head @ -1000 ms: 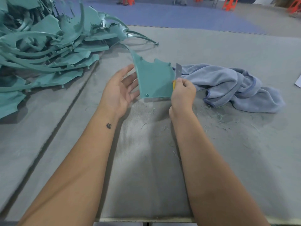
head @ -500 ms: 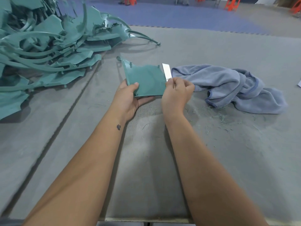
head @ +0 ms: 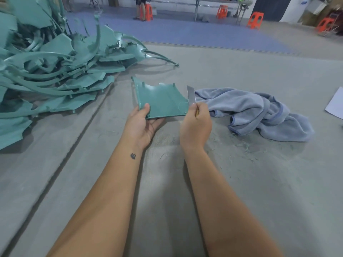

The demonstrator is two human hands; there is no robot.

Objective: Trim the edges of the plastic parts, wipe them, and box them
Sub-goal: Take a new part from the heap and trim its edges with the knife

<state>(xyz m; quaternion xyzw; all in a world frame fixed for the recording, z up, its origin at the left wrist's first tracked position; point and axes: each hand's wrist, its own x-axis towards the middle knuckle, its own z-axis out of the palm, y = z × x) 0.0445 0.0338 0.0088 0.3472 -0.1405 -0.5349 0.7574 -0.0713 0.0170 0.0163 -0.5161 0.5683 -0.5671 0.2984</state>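
Observation:
A teal plastic part point(head: 163, 101) is held nearly flat above the grey mat, inner face up. My left hand point(head: 143, 125) grips its near left corner, thumb on top and fingers underneath. My right hand point(head: 194, 125) pinches a utility knife point(head: 191, 95) with a yellow handle, its steel blade pointing up against the part's right edge. A blue-grey cloth point(head: 259, 112) lies crumpled on the mat just right of the knife.
A large heap of teal plastic parts point(head: 46, 71) fills the far left. Thin plastic shavings point(head: 245, 145) litter the grey mat point(head: 167, 182) near the cloth. A white sheet point(head: 336, 104) lies at the right edge. Orange stools point(head: 256, 19) stand far back.
The part went from upright to nearly flat. My left hand, open beside it a second ago, now grips its near left corner. The knife stays at the right edge.

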